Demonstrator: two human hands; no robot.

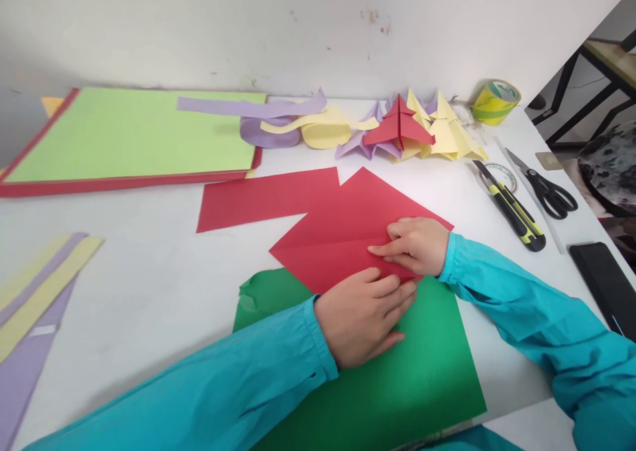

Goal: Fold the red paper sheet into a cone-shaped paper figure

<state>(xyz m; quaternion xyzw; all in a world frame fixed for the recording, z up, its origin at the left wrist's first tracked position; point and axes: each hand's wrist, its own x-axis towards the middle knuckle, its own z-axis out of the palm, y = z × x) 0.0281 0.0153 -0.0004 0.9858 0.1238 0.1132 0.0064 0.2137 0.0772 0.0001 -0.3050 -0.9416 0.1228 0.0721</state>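
Observation:
A red square of paper (342, 226) lies as a diamond on the white table (149, 285), with a fold line across it. My left hand (365, 315) rests flat on its near corner, fingers stretched out together over the paper. My right hand (415, 244) presses on the red paper's right part, forefinger pointing left along the crease and the other fingers curled. Under both lies a green sheet (397, 385). A red strip (263, 198) lies just left of the square.
Folded paper shapes in red (399, 128), yellow and purple stand at the back with curled strips. A stack of coloured sheets (129, 136) lies back left. A tape roll (494, 101), utility knife (511, 209), scissors (546, 189) and black object (603, 285) are right. Paper strips (34, 299) lie left.

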